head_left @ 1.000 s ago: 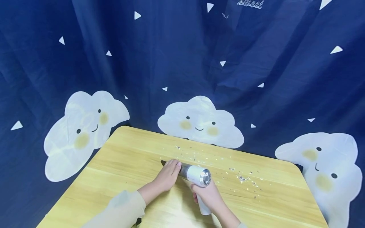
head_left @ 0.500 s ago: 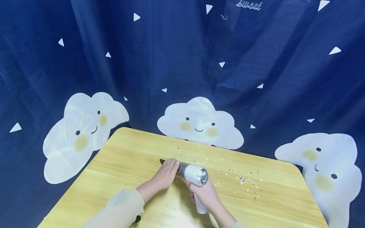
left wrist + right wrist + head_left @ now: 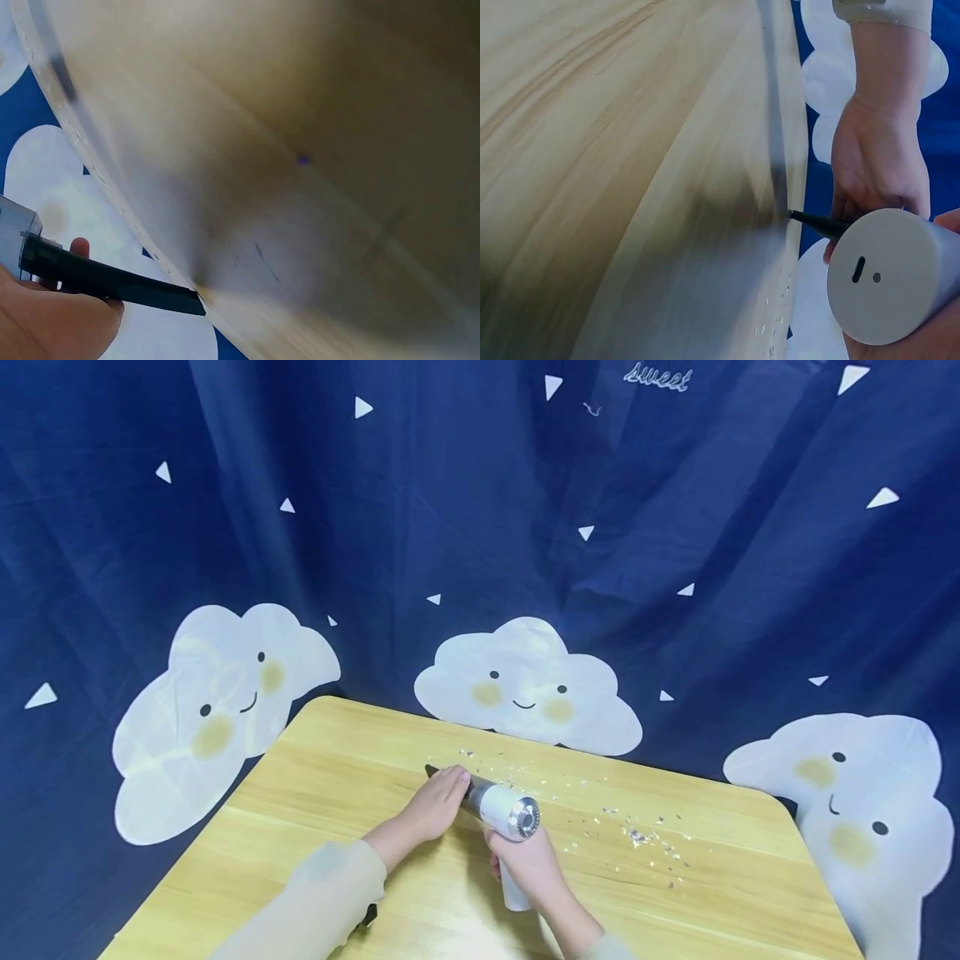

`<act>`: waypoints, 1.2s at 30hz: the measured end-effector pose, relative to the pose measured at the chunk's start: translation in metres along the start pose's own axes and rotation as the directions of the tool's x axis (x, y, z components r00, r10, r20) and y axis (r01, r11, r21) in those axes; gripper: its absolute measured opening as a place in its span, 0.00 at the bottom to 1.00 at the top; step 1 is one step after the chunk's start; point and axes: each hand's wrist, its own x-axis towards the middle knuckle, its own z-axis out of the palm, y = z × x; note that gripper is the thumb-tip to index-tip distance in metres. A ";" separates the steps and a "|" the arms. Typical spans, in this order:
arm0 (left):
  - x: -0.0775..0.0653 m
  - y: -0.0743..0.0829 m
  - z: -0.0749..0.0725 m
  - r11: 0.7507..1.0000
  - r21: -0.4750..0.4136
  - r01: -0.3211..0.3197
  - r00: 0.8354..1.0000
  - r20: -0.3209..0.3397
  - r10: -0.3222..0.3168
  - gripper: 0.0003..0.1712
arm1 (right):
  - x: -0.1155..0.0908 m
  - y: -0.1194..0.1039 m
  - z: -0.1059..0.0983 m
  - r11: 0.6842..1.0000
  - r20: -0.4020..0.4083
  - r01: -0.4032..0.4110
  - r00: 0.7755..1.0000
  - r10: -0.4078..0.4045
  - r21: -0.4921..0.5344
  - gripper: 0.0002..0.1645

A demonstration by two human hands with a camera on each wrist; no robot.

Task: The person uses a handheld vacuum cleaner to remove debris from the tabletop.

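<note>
A white handheld vacuum cleaner (image 3: 501, 807) with a silver ring at its back end is held low over the wooden table, tilted toward the far left. My right hand (image 3: 531, 865) grips its white handle (image 3: 513, 892), whose flat round base (image 3: 881, 292) faces the right wrist camera. My left hand (image 3: 433, 803) is wrapped about the front, holding the black nozzle (image 3: 124, 285). In the head view only the nozzle's dark tip pokes out beyond the fingers. The left wrist view shows that slanted tip right at the tabletop.
Small silvery and white scraps (image 3: 637, 837) lie scattered over the right and back middle of the wooden table (image 3: 315, 768). A dark object (image 3: 370, 914) shows partly beside the left sleeve. Behind the table hangs a blue curtain (image 3: 480, 485) with cloud prints.
Both hands have shifted a little away from the body with the vacuum cleaner, and its back end has swung slightly left. The grip of both hands looks the same.
</note>
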 end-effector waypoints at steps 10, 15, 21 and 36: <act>0.010 -0.007 -0.007 0.999 -0.032 0.037 0.999 -0.006 -0.037 0.22 | 0.012 0.002 0.011 1.000 -0.039 0.019 0.999 -0.019 -0.007 0.20; 0.012 -0.009 -0.007 0.999 -0.023 0.046 0.999 -0.011 -0.047 0.21 | 0.015 0.004 0.013 1.000 -0.044 0.013 0.999 -0.014 -0.006 0.18; 0.015 -0.002 -0.002 0.998 -0.024 0.058 0.998 0.011 -0.058 0.25 | 0.011 0.004 0.005 1.000 -0.062 -0.017 0.998 0.016 -0.015 0.17; 0.022 0.025 0.010 0.997 -0.032 0.073 0.997 0.021 -0.072 0.24 | 0.006 0.000 -0.020 0.998 -0.100 -0.044 0.994 0.048 0.042 0.21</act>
